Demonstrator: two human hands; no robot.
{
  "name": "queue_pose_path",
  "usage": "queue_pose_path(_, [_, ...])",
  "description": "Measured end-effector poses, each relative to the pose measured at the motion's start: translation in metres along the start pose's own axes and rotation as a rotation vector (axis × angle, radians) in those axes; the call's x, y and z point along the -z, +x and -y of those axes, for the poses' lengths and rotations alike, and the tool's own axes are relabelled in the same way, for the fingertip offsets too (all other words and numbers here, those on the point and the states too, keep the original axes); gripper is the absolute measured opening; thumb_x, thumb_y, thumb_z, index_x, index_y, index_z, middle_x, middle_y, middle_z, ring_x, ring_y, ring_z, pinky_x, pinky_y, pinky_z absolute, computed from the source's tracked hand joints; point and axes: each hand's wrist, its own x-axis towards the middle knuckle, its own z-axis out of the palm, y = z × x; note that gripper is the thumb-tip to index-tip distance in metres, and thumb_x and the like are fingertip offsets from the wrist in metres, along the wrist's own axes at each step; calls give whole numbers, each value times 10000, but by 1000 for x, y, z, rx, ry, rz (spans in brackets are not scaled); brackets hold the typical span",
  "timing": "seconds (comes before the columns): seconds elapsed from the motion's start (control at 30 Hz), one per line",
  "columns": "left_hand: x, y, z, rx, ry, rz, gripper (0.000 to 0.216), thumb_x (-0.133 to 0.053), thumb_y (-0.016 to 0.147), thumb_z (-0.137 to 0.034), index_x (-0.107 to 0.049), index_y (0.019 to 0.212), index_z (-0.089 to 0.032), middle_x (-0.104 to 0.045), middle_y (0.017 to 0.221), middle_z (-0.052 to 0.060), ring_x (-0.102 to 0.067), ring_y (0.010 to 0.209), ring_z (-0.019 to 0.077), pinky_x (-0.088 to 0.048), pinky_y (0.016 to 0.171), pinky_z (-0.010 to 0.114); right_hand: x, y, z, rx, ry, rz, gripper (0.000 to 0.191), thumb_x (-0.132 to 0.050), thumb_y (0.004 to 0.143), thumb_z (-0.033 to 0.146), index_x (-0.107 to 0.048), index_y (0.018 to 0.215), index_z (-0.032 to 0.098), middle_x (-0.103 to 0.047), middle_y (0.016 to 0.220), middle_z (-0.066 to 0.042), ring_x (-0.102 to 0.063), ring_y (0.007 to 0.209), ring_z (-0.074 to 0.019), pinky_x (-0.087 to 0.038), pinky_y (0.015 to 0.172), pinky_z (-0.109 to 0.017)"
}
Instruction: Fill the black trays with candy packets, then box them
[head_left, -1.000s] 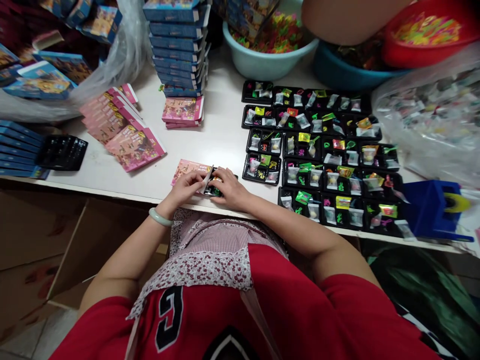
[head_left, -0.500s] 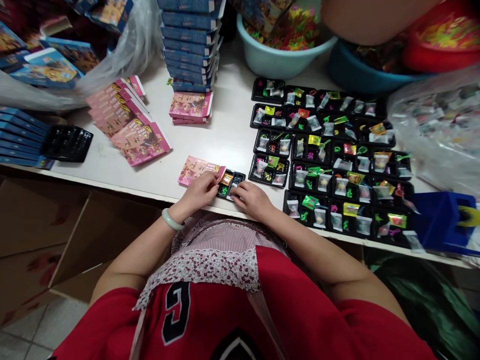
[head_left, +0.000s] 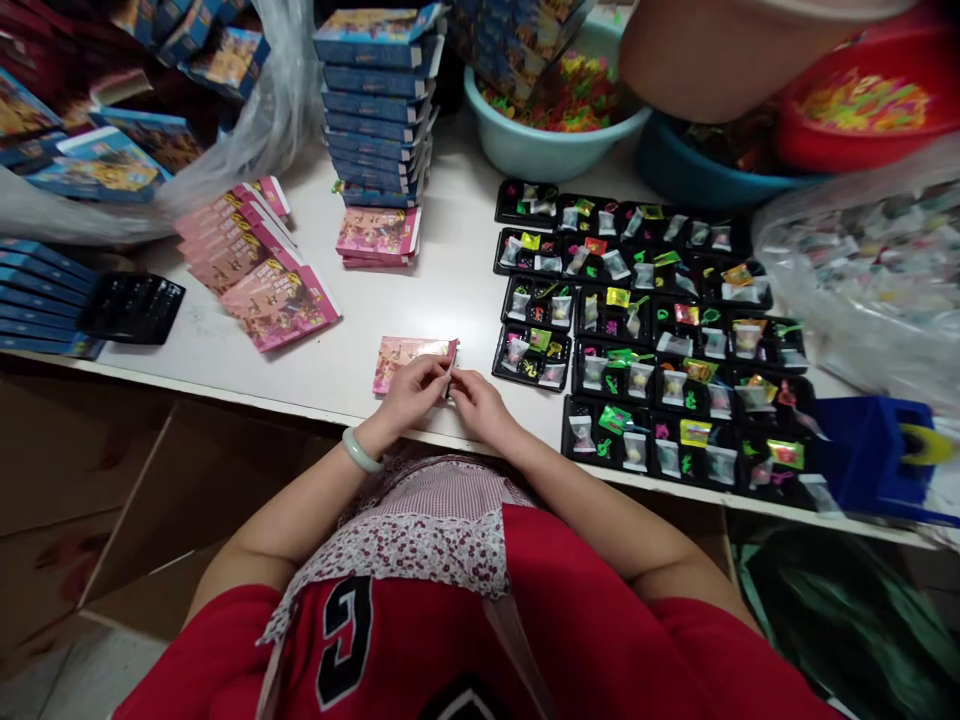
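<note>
A small pink printed box point(head_left: 401, 358) lies flat near the table's front edge. My left hand point(head_left: 411, 392) is closed on its near right part, thumb and fingertips at the end flap. At that same end my right hand point(head_left: 481, 405) has its fingers bent together against the box. Only a dark sliver of the black tray shows between the fingertips; the rest of it is hidden in the box. Right of my hands stand rows of black trays point(head_left: 531, 357) with small wrapped pieces and bright plastic toys.
Fanned pink boxes point(head_left: 281, 305) lie to the left, beside empty black trays point(head_left: 131, 307). A tall stack of blue boxes point(head_left: 375, 110) stands behind. Basins of colourful pieces point(head_left: 555, 150) line the back. A blue tape dispenser point(head_left: 862, 455) sits at the right edge.
The black tray has gone into the pink box, out of sight but for a sliver. My right hand has moved left, up to the box's end. The view has shifted slightly.
</note>
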Motion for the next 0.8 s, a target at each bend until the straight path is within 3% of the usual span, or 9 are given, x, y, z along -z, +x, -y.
queue_pose_path(0.1, [13,20,-5,-73,107,-7,132,-596,893,-216,-636,769,-197,-773,1110,108,-719,1029,224,-570,929,374,-1,31,9,-62,98,33,376,-619,847,191,-748,1197,236,-735,1183,-87,-676,1135,-259,-518,1102,-488])
queue_pose_path(0.23, [51,82,-9,-195,320,-66,111,-548,913,-181,-640,854,-199,-760,1125,89,-701,1013,215,-552,933,354,-6,111,33,-76,308,29,381,-631,818,250,-742,1182,248,-704,1292,-46,-658,1145,-224,-536,1062,-413])
queue_pose_path(0.37, [80,156,1,-219,544,-134,127,-530,881,-120,-642,874,-182,-739,997,103,-686,986,254,-537,942,395,-19,197,58,-121,407,9,296,-604,763,230,-712,1039,240,-733,1069,2,-655,972,-183,-553,973,-382])
queue_pose_path(0.47, [86,187,14,-160,607,-135,113,-545,885,-127,-651,893,-167,-733,1019,140,-685,1043,292,-527,997,450,-24,231,69,-178,435,7,218,-597,735,218,-671,939,227,-714,935,12,-650,953,-182,-545,967,-385])
queue_pose_path(0.53, [90,184,22,-194,596,-141,125,-610,894,-182,-667,1003,-160,-711,1220,176,-639,1228,318,-477,1107,484,-21,230,72,-170,418,16,251,-606,746,245,-671,988,229,-729,1009,-4,-653,1010,-196,-542,979,-403])
queue_pose_path(0.63, [109,147,32,-249,632,-164,371,-700,901,-296,-632,1243,-168,-579,1491,189,-490,1449,325,-358,1239,502,-3,193,68,-78,289,87,359,-647,788,326,-688,1135,248,-727,1230,-43,-652,1121,-235,-539,998,-458])
queue_pose_path(0.73, [145,92,35,-65,756,-231,625,-779,866,-384,-549,1404,-166,-526,1544,206,-412,1505,367,-301,1266,563,35,131,59,68,74,244,369,-653,852,352,-712,1197,237,-750,1206,-80,-690,1063,-232,-540,999,-452])
queue_pose_path(0.8, [170,64,33,135,878,-207,963,-917,719,-399,-446,1501,-89,-397,1619,280,-269,1554,474,-229,1253,680,66,90,56,150,-105,231,307,-611,917,350,-731,1177,237,-765,1147,-88,-703,994,-225,-562,931,-424])
